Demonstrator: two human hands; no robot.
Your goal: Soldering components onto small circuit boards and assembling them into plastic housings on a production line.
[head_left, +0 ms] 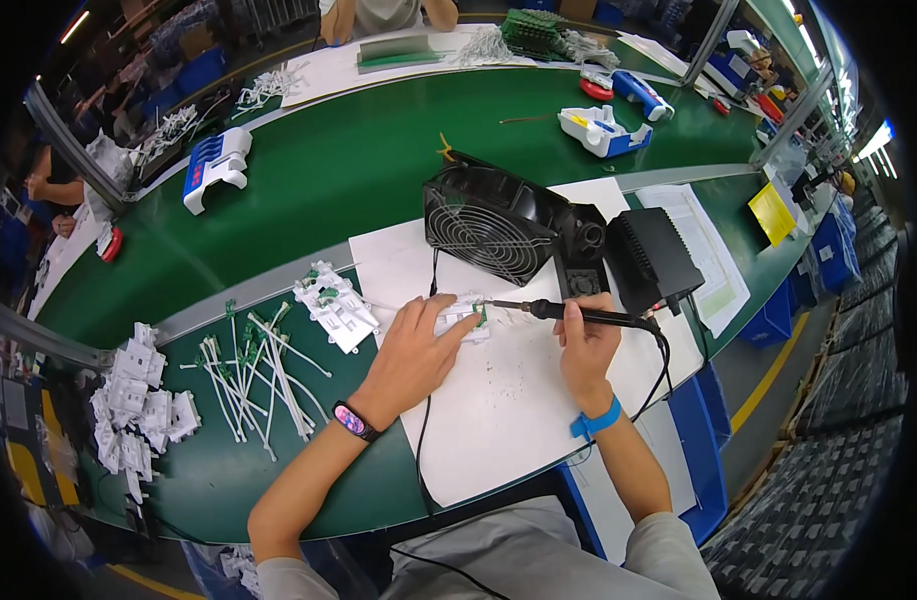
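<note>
My left hand (pixel 416 345) rests on a white sheet (pixel 499 400) and pins down a small white plastic part with a green circuit board (pixel 471 320). My right hand (pixel 586 345) grips a black soldering iron (pixel 589 315) like a pen. Its metal tip points left and touches the green board. The iron's cable runs off to the right and down over the table edge.
A black fan (pixel 489 225) and a black soldering station (pixel 654 258) stand just behind the hands. White parts (pixel 334 303), loose wires with green boards (pixel 254 375) and a pile of white housings (pixel 134 410) lie to the left. A green conveyor belt (pixel 349 160) carries blue-and-white fixtures. Another person sits at the far side.
</note>
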